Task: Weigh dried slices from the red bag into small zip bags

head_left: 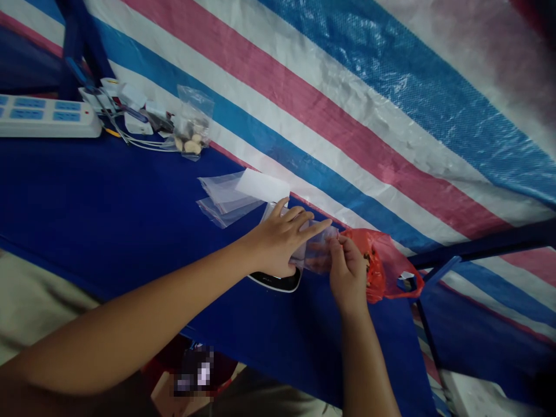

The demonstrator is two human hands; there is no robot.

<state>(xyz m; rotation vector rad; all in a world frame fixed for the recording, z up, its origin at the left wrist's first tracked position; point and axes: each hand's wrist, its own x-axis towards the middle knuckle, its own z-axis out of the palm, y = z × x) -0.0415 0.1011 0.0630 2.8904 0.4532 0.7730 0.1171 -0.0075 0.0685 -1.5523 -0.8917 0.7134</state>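
Note:
My left hand [282,243] lies palm down with its fingers spread, over a small black device with a pale rim [282,284], perhaps a scale. Between my hands stretches a clear plastic bag [319,252]; the left fingers rest over its near end. My right hand [348,272] pinches the other end between thumb and fingers. Just right of that hand sits a red plastic bag [377,260] with small dark and tan pieces in it. Most of the device's top is hidden under my left hand.
Flat clear zip bags [228,197] and a white sheet [264,184] lie beyond my left hand. At the back left are a power strip [52,117], tangled chargers [134,104] and a clear bag of pale pieces [191,136]. Striped tarp [304,92] walls the blue table's [108,197] far side.

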